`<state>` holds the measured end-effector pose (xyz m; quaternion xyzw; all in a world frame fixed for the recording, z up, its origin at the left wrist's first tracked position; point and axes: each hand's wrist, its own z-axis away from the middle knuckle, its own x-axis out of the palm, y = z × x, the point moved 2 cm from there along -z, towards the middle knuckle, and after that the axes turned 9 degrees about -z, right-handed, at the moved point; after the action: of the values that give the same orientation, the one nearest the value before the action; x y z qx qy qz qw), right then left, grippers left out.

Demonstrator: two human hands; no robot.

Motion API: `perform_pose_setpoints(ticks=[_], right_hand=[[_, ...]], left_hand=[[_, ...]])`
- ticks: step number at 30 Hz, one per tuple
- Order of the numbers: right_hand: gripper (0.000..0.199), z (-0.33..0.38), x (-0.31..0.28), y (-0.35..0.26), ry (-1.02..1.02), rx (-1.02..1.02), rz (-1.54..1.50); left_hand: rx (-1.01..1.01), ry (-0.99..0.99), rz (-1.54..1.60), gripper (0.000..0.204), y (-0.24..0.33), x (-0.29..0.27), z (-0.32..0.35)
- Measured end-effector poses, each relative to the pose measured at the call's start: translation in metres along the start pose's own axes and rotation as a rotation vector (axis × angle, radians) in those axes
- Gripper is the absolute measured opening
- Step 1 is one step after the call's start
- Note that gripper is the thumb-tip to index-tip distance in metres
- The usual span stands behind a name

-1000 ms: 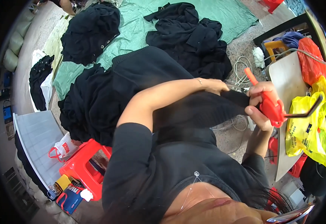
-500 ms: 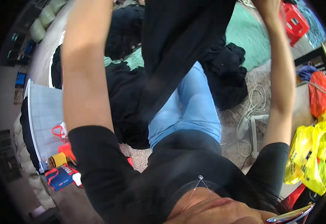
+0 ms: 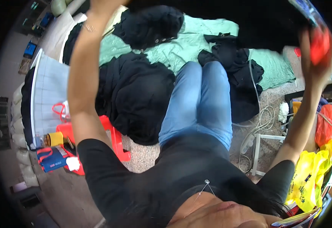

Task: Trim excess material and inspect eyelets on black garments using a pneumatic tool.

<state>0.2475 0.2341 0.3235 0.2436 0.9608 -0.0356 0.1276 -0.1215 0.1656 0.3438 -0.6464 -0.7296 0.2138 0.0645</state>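
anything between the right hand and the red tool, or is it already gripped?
Nothing in between. The right hand is raised at the upper right and closed around the red tool, below the dark garment stretched across the top. The left hand runs out of view at the top edge.

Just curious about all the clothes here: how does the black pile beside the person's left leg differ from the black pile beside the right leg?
The left pile is large, rounded and bulky; the right pile is smaller, flatter and straggling. The left pile lies beside a red stool; the right pile lies by white cables. Both are black garments partly on the green sheet.
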Motion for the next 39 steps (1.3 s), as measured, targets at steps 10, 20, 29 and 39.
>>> perform_pose_setpoints(ticks=[10,20,29,39], right_hand=[[0.047,0.198,-0.119,-0.092,-1.048,1.341,-0.41],[0.077,0.233,-0.015,-0.14,-1.448,1.149,-0.574],[0.08,0.233,0.014,-0.16,-1.36,0.963,-0.587],[0.041,0.228,0.04,-0.173,-1.309,1.033,-0.579]], left_hand=[[-0.353,-0.982,1.178,0.017,0.253,-0.19,0.277],[-2.379,-1.039,1.271,0.037,0.226,-0.113,0.484],[-2.896,-0.574,1.48,0.04,0.262,0.008,0.553],[-2.43,0.009,1.456,0.022,0.17,0.027,0.52]])
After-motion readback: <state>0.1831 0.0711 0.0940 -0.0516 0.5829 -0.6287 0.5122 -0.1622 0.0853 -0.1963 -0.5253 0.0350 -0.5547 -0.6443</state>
